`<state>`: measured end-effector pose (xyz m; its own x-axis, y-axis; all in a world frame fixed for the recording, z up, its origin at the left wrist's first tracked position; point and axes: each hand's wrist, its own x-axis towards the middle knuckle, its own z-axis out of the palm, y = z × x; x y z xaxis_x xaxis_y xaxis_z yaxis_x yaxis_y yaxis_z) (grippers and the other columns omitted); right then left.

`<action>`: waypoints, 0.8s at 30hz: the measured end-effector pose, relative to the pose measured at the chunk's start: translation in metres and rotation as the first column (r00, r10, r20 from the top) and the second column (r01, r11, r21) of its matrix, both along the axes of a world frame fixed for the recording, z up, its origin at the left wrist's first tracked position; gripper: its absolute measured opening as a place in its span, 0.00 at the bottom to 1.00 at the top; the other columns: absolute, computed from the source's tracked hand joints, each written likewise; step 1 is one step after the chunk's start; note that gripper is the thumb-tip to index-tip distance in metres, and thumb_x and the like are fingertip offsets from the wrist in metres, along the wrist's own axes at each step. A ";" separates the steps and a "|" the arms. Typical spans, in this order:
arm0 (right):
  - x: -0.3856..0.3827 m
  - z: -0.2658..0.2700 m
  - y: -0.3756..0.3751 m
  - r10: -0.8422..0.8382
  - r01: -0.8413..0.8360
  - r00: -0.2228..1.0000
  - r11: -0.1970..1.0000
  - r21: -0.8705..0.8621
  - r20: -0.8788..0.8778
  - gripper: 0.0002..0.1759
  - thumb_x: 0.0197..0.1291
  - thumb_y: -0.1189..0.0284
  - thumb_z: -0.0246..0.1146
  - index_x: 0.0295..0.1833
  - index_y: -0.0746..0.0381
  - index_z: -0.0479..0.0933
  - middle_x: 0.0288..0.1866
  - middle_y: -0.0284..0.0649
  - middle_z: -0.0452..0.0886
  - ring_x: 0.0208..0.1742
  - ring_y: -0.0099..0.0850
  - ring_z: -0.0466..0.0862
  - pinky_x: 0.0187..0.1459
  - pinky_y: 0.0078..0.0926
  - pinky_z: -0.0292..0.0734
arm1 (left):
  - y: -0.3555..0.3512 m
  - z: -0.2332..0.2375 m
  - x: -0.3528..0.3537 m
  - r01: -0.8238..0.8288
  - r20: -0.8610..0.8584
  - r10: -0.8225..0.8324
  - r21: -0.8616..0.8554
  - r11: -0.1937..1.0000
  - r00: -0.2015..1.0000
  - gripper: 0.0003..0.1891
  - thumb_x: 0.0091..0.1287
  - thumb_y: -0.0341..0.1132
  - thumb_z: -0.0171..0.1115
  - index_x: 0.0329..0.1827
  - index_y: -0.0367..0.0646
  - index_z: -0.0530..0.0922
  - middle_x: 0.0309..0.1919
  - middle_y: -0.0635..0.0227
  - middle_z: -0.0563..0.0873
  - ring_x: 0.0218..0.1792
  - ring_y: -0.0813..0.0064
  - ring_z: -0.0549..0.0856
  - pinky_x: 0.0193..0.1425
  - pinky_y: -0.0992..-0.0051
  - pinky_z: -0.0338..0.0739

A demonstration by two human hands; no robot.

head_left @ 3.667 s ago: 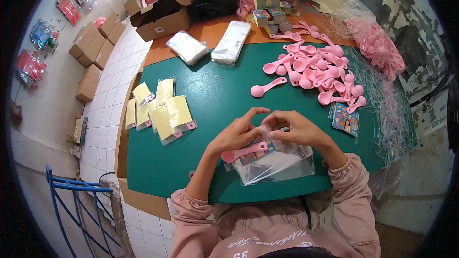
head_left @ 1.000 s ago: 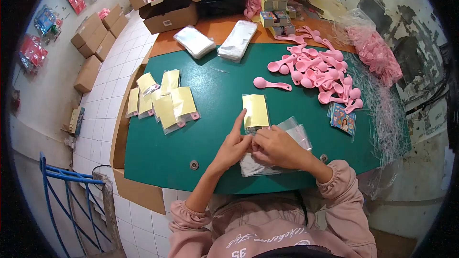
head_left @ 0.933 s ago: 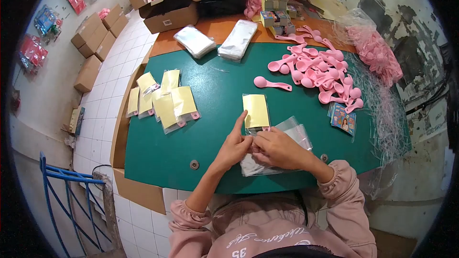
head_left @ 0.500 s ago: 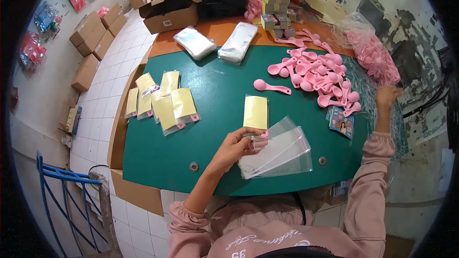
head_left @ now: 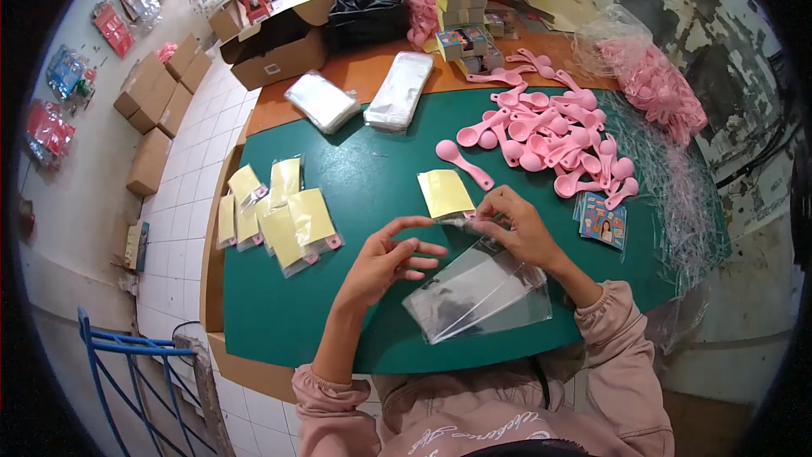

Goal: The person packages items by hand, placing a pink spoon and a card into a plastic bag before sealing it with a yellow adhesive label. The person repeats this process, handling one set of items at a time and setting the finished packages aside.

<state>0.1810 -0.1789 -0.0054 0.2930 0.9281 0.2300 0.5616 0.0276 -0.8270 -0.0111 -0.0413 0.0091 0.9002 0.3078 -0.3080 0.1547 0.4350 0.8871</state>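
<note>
A clear plastic bag with a yellow card in it lies in front of me, a bit of pink showing at its lower edge. My right hand pinches the near end of this bag between thumb and fingers. Just left of it, my left hand has its fingers apart, the index fingertip right at the bag's edge. Under both hands several clear empty bags are fanned out. A single pink measuring spoon lies beyond the yellow card.
Finished-looking bags with yellow cards lie at the left. A heap of pink spoons covers the right, with printed cards before it. Bag stacks, card bundles and a cardboard box stand farther back.
My right hand has come in from the far right to the bag with the yellow card. My left hand has moved slightly left and its fingers have spread.
</note>
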 end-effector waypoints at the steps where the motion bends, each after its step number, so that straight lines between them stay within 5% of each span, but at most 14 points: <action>1: -0.003 0.000 -0.001 -0.043 0.045 0.995 0.999 0.020 -0.088 0.09 0.52 0.72 0.64 0.37 0.64 0.76 0.38 0.38 0.70 0.35 0.28 0.76 0.38 0.23 0.73 | 0.000 -0.004 0.001 -0.042 -0.055 0.048 0.120 0.992 0.997 0.18 0.69 0.28 0.46 0.61 0.44 0.62 0.42 0.56 0.81 0.40 0.74 0.84 0.34 0.81 0.81; 5: -0.011 -0.011 0.000 -0.009 0.016 0.950 1.000 0.020 -0.311 0.09 0.52 0.72 0.64 0.38 0.64 0.76 0.39 0.38 0.69 0.37 0.24 0.75 0.37 0.21 0.74 | -0.017 -0.009 0.016 -0.064 0.011 0.067 0.488 0.871 0.998 0.17 0.65 0.28 0.53 0.56 0.41 0.65 0.36 0.60 0.81 0.37 0.75 0.84 0.33 0.79 0.82; 7: -0.013 -0.010 -0.002 -0.007 0.008 0.958 1.000 0.003 -0.287 0.09 0.55 0.72 0.62 0.38 0.66 0.74 0.38 0.37 0.72 0.37 0.22 0.77 0.36 0.19 0.75 | -0.015 -0.022 0.016 -0.065 0.017 0.067 0.568 0.821 0.998 0.13 0.63 0.29 0.58 0.49 0.37 0.70 0.36 0.62 0.80 0.36 0.77 0.83 0.32 0.78 0.82; 9: -0.012 -0.015 0.000 0.017 -0.105 0.739 0.990 -0.091 -0.673 0.09 0.60 0.72 0.59 0.38 0.68 0.71 0.34 0.37 0.75 0.34 0.22 0.79 0.34 0.18 0.76 | -0.013 -0.030 0.016 -0.109 -0.011 0.132 0.491 0.864 0.991 0.09 0.62 0.31 0.60 0.40 0.34 0.74 0.36 0.64 0.79 0.36 0.78 0.83 0.32 0.79 0.83; 17: -0.021 -0.013 0.006 -0.142 0.012 0.645 0.984 -0.176 -0.750 0.07 0.63 0.75 0.53 0.39 0.67 0.64 0.28 0.42 0.77 0.24 0.26 0.80 0.25 0.18 0.77 | -0.015 -0.032 0.019 -0.153 -0.042 0.263 0.721 0.676 0.964 0.07 0.60 0.29 0.61 0.34 0.32 0.75 0.32 0.69 0.77 0.34 0.83 0.78 0.32 0.82 0.82; 24: -0.023 -0.009 0.008 -0.228 0.060 0.692 0.964 -0.260 -0.685 0.07 0.62 0.77 0.54 0.41 0.67 0.63 0.26 0.43 0.77 0.21 0.26 0.80 0.22 0.18 0.75 | -0.015 -0.035 0.021 -0.209 -0.075 0.330 0.638 0.742 0.941 0.09 0.60 0.31 0.60 0.30 0.32 0.75 0.29 0.64 0.79 0.29 0.80 0.81 0.26 0.81 0.80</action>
